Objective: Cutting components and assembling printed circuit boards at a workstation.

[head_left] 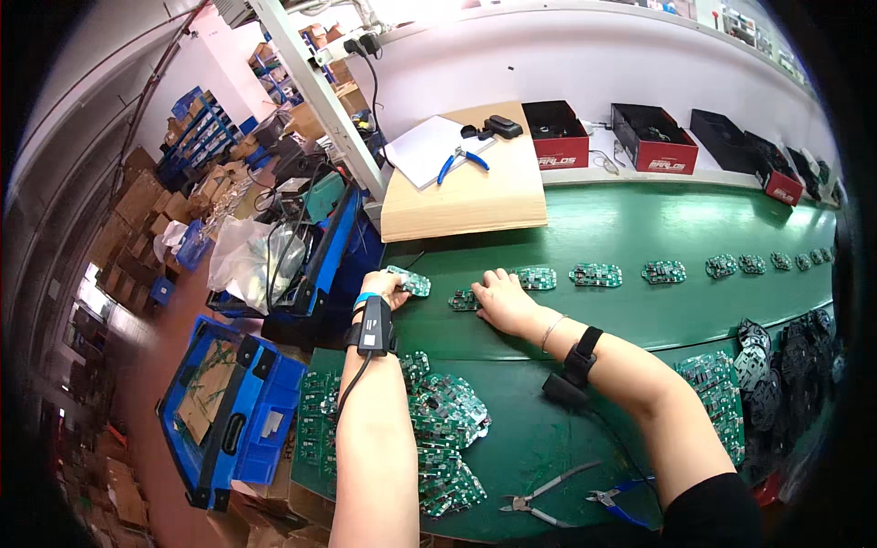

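My left hand (382,286) pinches a small green circuit board (413,282) by its left end, just above the green work surface (548,338). To its right, my right hand (502,301) has its fingers closed over the right end of a second green circuit board (462,300), which lies on the surface. My fingers hide part of that board. Right behind this hand lies another green board (536,278). From there a row of similar boards (596,275) runs off to the right. Below my hands, a pile of green boards (448,406) lies on both sides of my left forearm.
Grey-jawed pliers (523,502) and blue-handled cutters (621,502) lie at the near edge. More board panels (715,397) and black plastic parts (795,356) sit at right. Behind are a cardboard box (466,205) with blue pliers (461,162) and red-black boxes (650,142). Blue crates (233,425) stand left.
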Demonstrator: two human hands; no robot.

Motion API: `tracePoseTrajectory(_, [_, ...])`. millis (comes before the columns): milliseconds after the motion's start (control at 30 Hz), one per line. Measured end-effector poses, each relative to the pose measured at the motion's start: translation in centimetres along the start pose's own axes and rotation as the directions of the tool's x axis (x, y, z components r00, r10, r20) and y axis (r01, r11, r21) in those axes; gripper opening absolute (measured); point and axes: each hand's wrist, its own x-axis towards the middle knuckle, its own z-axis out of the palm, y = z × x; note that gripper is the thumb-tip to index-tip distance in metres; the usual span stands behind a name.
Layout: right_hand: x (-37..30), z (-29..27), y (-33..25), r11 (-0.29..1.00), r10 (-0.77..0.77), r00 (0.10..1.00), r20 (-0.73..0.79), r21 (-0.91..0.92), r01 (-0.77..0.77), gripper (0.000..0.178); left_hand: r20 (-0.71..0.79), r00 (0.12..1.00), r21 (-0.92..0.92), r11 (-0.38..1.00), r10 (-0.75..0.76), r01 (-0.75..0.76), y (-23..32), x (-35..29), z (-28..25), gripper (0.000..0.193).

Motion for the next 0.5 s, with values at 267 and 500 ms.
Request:
tracePoseTrajectory(267, [2.3, 1.1, -0.5, 0.998, -0.007, 0.995, -0.098, 0.061, 0.013, 0.031, -0.318, 0.946, 0.478, 0.873, 0.066, 0.1, -0.8, 2.6, -2.4, 0.004])
tracePoseTrajectory(500, [3.8, 2.6, 0.5, 0.994, -0.014, 0.989, -0.149, 0.105, 0.03, 0.023, -0.354, 0.913, 0.616, 0.785, 0.201, 0.066, -2.3, 5.0, -3.0, 0.006])
